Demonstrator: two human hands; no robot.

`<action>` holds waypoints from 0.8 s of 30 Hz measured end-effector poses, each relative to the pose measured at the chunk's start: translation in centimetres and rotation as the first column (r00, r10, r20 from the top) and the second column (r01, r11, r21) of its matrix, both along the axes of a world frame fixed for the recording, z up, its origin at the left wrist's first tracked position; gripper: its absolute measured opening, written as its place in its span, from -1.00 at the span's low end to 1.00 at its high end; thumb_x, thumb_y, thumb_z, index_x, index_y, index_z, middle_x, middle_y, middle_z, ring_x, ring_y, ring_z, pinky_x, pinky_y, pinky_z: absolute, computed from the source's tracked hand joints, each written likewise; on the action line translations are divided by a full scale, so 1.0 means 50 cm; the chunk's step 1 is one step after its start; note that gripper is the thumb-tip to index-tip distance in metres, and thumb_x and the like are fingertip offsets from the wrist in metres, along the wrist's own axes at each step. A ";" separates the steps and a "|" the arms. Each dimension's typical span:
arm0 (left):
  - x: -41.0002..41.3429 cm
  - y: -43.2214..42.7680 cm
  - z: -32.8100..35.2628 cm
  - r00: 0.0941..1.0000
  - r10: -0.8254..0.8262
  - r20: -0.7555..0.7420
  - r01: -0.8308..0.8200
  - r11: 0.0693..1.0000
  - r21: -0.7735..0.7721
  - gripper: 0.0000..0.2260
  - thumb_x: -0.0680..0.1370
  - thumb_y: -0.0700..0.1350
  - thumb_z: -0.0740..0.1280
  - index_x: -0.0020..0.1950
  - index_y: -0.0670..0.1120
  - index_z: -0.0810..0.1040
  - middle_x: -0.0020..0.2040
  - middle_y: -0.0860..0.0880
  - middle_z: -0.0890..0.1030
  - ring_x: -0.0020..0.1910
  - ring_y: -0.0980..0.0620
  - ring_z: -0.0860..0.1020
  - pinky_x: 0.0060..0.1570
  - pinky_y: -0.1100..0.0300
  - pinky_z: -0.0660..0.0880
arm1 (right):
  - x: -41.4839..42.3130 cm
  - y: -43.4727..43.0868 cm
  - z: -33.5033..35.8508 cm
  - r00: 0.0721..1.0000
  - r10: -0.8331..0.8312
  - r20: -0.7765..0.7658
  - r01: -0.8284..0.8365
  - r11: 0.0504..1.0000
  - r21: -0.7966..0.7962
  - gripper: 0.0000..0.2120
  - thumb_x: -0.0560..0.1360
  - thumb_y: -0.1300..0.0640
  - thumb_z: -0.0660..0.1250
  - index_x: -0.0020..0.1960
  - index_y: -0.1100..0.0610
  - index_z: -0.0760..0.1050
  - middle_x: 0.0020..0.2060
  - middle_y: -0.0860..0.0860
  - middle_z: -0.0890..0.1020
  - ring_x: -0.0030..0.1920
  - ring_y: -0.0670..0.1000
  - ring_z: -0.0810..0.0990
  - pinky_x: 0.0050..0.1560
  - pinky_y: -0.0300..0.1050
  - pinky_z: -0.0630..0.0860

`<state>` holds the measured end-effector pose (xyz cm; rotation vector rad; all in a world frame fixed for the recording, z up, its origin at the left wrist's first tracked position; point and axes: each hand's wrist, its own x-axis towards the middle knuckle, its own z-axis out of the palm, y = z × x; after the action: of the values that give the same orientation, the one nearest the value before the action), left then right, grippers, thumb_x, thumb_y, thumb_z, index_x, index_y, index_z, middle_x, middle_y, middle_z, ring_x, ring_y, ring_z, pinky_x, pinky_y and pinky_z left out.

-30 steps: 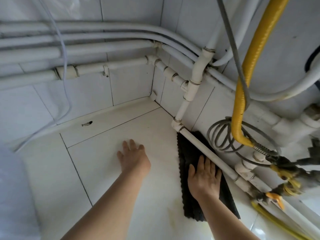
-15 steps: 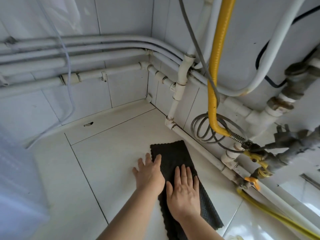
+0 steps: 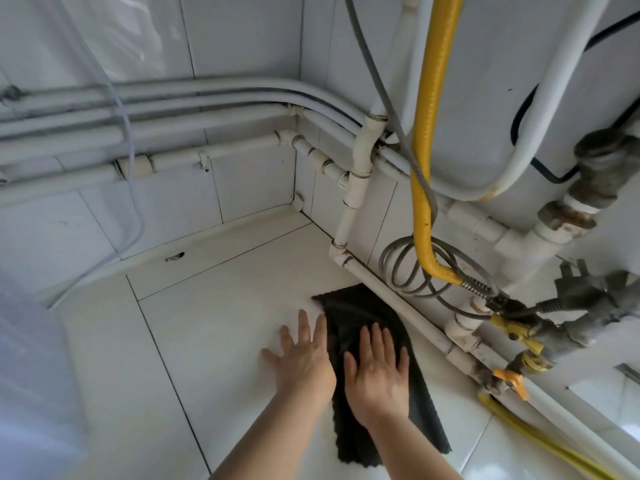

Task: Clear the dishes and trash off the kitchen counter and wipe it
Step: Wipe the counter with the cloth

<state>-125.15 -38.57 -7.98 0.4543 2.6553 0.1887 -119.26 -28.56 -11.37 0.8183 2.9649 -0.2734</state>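
Under the flat right hand (image 3: 377,379), a dark cloth (image 3: 363,306) is lying on the white counter (image 3: 207,341); the left hand (image 3: 304,358), fingers spread, is resting at its edge. Soft and limp-looking, it is likely going to bunch unless pressed mid-cloth.

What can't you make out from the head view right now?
- Counter under the cloth: hidden by the cloth and the right hand lying on it.
- Dark mark at the counter's back: too small to tell dirt from a chip.
- Hazy thing at the left edge: blurred and cut off.
- Near part of the counter: cut off by the bottom edge, so any dishes or trash there go unseen.
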 end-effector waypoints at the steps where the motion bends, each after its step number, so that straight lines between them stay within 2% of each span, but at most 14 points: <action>1: -0.006 -0.002 -0.005 1.000 -0.008 -0.004 0.008 1.000 -0.006 -0.35 0.61 -0.11 0.14 0.56 0.11 -0.20 0.57 -0.01 -0.24 0.54 -0.20 -0.14 0.38 -0.33 0.03 | -0.017 0.018 0.005 0.998 -0.056 0.015 0.056 0.998 -0.002 -0.41 0.60 -0.17 -0.21 0.56 0.04 -0.19 0.55 -0.02 -0.15 0.53 -0.02 -0.24 0.48 0.05 -0.30; 5: -0.020 -0.003 -0.008 0.998 -0.060 0.024 0.062 0.993 -0.097 -0.38 0.59 -0.19 0.13 0.56 0.08 -0.09 0.58 -0.02 -0.20 0.54 -0.21 -0.19 0.37 -0.37 0.01 | -0.033 0.040 0.013 0.982 -0.182 0.052 0.183 0.983 -0.020 -0.41 0.61 -0.15 -0.18 0.56 0.08 -0.18 0.56 0.01 -0.13 0.54 0.02 -0.22 0.50 0.09 -0.24; 9: -0.022 0.003 -0.004 0.999 -0.050 0.014 0.051 0.994 -0.093 -0.38 0.57 -0.21 0.15 0.55 0.08 -0.04 0.58 -0.02 -0.18 0.54 -0.22 -0.17 0.35 -0.37 0.03 | -0.010 0.026 0.006 0.996 -0.071 0.046 0.071 0.997 -0.004 -0.42 0.62 -0.14 -0.20 0.56 0.07 -0.17 0.56 -0.02 -0.13 0.54 -0.02 -0.22 0.49 0.05 -0.26; 14: -0.023 0.003 -0.004 0.998 -0.054 0.021 0.056 0.993 -0.106 -0.37 0.56 -0.23 0.13 0.56 0.07 -0.06 0.58 -0.03 -0.19 0.53 -0.23 -0.18 0.35 -0.38 0.02 | -0.048 0.074 0.008 0.979 -0.183 0.091 0.185 0.982 -0.020 -0.42 0.62 -0.13 -0.19 0.56 0.09 -0.19 0.56 0.01 -0.11 0.55 0.03 -0.17 0.50 0.07 -0.22; 19: -0.024 0.005 -0.004 0.998 -0.043 0.039 0.047 0.994 -0.102 -0.38 0.57 -0.22 0.13 0.56 0.08 -0.06 0.58 -0.02 -0.19 0.54 -0.21 -0.20 0.36 -0.39 -0.01 | -0.036 0.054 0.005 0.991 -0.115 0.067 0.115 0.993 -0.006 -0.42 0.62 -0.13 -0.21 0.56 0.11 -0.20 0.56 0.03 -0.11 0.55 0.03 -0.18 0.50 0.06 -0.21; 21: -0.024 0.005 -0.001 0.998 -0.041 0.043 0.045 0.994 -0.095 -0.39 0.58 -0.21 0.14 0.56 0.08 -0.05 0.58 -0.01 -0.18 0.54 -0.21 -0.19 0.37 -0.39 0.01 | -0.022 0.035 0.003 0.998 -0.053 0.042 0.053 0.999 0.008 -0.39 0.59 -0.15 -0.27 0.55 0.12 -0.20 0.56 0.03 -0.12 0.54 0.03 -0.20 0.51 0.07 -0.21; 24: -0.023 0.002 0.006 0.998 -0.020 0.058 0.023 0.998 -0.052 -0.40 0.59 -0.18 0.17 0.56 0.08 -0.02 0.58 0.01 -0.15 0.54 -0.18 -0.16 0.39 -0.36 0.03 | -0.005 -0.012 0.001 1.000 0.027 0.007 -0.027 1.000 -0.012 -0.21 0.39 -0.19 -0.49 0.55 0.12 -0.20 0.56 0.02 -0.14 0.54 0.02 -0.22 0.49 0.07 -0.25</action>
<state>-126.29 -38.45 -7.69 0.4531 2.5912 0.1237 -119.49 -29.14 -11.32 0.7763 2.9621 -0.2865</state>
